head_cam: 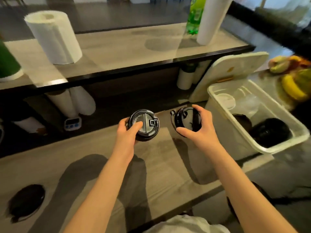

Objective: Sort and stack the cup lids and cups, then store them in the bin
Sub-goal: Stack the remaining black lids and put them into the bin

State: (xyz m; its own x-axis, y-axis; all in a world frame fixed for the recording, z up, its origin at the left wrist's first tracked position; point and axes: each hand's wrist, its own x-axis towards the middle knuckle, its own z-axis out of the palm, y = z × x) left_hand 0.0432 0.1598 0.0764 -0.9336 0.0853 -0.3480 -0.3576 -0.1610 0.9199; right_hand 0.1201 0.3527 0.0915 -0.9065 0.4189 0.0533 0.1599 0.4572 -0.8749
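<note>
My left hand [127,132] grips a stack of black cup lids [146,122] above the counter, thumb lying across the top lid. My right hand [200,126] holds a second bunch of black lids [184,119] tilted on edge, fingers curled over the rim and thumb under it. To the right stands the white plastic bin [218,105], open. Inside it lie black lids [271,132] at the near end and clear lids [225,100] at the far end. The bin's white cover [235,69] leans behind it.
A raised shelf carries a paper towel roll [53,37], a green bottle [195,15] and a white roll [212,19]. A small timer [72,123] sits under the shelf. A round black hole [27,201] is in the counter at near left. Bananas [292,88] lie at far right.
</note>
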